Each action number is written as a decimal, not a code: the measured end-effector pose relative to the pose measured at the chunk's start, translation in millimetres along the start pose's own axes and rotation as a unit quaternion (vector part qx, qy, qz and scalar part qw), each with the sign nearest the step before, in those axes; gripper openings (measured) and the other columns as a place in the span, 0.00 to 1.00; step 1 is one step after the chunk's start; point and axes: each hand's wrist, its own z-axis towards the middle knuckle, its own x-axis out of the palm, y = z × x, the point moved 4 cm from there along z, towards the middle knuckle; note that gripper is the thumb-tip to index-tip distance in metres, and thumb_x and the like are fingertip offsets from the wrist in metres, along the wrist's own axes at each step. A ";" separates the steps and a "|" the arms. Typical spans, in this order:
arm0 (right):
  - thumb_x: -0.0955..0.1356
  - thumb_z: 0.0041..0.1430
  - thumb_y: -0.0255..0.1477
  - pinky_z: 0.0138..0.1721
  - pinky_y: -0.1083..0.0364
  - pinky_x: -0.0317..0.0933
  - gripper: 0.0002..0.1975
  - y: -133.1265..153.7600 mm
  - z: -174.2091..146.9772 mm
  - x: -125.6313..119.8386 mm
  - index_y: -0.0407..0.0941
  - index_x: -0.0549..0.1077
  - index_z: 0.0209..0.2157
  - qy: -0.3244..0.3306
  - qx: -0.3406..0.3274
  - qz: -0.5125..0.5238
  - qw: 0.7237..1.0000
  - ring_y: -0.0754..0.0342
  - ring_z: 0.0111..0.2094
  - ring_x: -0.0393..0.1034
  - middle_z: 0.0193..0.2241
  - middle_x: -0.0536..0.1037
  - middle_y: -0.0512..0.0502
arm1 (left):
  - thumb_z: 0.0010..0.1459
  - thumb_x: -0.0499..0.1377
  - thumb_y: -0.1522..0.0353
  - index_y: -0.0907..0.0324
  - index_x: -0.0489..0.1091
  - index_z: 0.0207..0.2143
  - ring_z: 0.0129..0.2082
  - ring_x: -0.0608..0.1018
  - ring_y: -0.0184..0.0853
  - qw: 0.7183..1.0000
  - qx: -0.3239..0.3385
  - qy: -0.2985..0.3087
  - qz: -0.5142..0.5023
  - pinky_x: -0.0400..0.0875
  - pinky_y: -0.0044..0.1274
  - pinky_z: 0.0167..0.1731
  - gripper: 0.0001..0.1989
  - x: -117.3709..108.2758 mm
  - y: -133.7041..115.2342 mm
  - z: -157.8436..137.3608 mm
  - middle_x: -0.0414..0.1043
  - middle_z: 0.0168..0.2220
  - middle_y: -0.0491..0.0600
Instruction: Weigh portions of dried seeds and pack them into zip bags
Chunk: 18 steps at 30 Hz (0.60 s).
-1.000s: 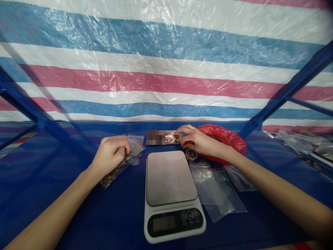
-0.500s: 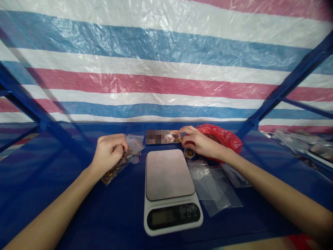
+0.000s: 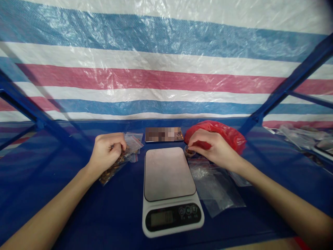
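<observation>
My left hand point(image 3: 109, 149) is curled into a fist on the left, closed on a clear zip bag point(image 3: 111, 172) of brown dried pieces. More small zip bags point(image 3: 134, 142) with red-striped seals lie just beyond its knuckles. My right hand point(image 3: 212, 146) reaches in from the right, thumb and fingers pinched at the rim of a small clear cup point(image 3: 189, 152) with brown contents. The fingertips cover part of the cup. Between the hands stands a white kitchen scale point(image 3: 169, 173), its plate bare and its display apparently reading 0.0.
Behind the scale lies a phone point(image 3: 163, 134) with a lit screen. A red plastic bag point(image 3: 226, 135) sits behind my right hand. Flat clear zip bags point(image 3: 218, 191) lie right of the scale. Blue metal struts point(image 3: 270, 97) flank the blue table, and more clear bags point(image 3: 299, 135) lie far right.
My right hand has moved from the phone's right end back toward me, onto the small cup. My left hand stays on the bag. The view has shifted slightly.
</observation>
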 end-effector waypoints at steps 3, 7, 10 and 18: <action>0.74 0.68 0.29 0.45 0.50 0.71 0.04 -2.6 -0.5 3.5 0.48 0.81 0.35 0.001 -0.001 0.005 1.000 0.48 0.39 0.79 0.36 0.84 0.46 | 0.48 0.49 0.77 0.55 0.70 0.17 0.18 0.73 0.29 1.000 -0.017 0.007 0.000 0.64 0.24 0.23 0.15 0.1 0.9 -0.6 0.71 0.18 0.42; 0.72 0.69 0.32 0.46 0.48 0.72 0.05 1.3 1.2 -2.0 0.48 0.82 0.37 -0.009 -0.004 0.006 1.000 0.47 0.41 0.79 0.38 0.85 0.44 | 0.48 0.49 0.78 0.56 0.70 0.17 0.18 0.73 0.29 1.000 -0.019 0.011 0.000 0.65 0.23 0.23 0.15 0.7 2.9 -0.8 0.71 0.18 0.41; 0.71 0.70 0.33 0.47 0.47 0.73 0.07 0.3 0.5 -22.6 0.48 0.82 0.38 -0.058 0.013 -0.040 0.997 0.45 0.42 0.80 0.39 0.86 0.43 | 0.48 0.49 0.79 0.56 0.70 0.17 0.18 0.74 0.28 1.000 0.005 0.006 -0.003 0.65 0.22 0.23 0.16 0.5 3.3 -0.8 0.71 0.18 0.41; 0.69 0.60 0.24 0.39 0.50 0.75 0.10 -84.6 -24.4 -62.3 0.48 0.82 0.39 0.008 0.123 -0.223 0.967 0.45 0.36 0.83 0.38 0.88 0.45 | 0.48 0.49 0.81 0.57 0.70 0.18 0.17 0.74 0.28 1.000 0.020 -0.006 -0.004 0.65 0.21 0.22 0.16 0.4 2.6 -1.4 0.71 0.18 0.42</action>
